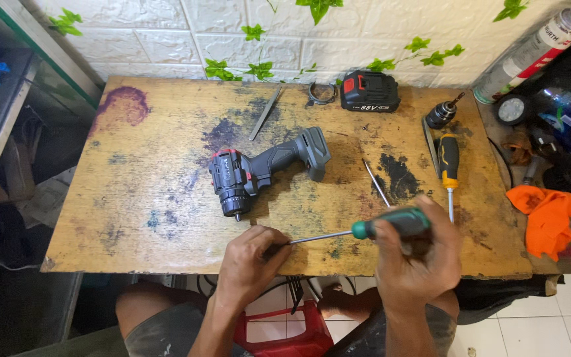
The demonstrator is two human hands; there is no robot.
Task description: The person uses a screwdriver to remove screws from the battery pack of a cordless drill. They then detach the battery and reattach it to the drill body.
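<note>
Right hand (418, 254) is closed around the green-and-black handle of a screwdriver (391, 225), whose thin steel shaft runs toward nine o'clock to the left hand (252, 261). That left hand is curled at the desk's near edge, fingertips pinched on the shaft's tip; whether something small sits between them cannot be told.

At twelve o'clock from the left hand, well apart, a grey-and-black cordless drill body (266, 168) lies on its side near the middle of the stained wooden desk (133, 225), chuck end pointing to the near edge. At one o'clock from the drill, by the wall, sits a black battery pack (369, 91). At twelve o'clock from the right hand lie a thin metal rod (377, 184) and an orange-and-black screwdriver (449, 168), with a loose drill chuck (443, 114) beyond it. An orange cloth (546, 215) rests at three o'clock, off the desk's right edge.
</note>
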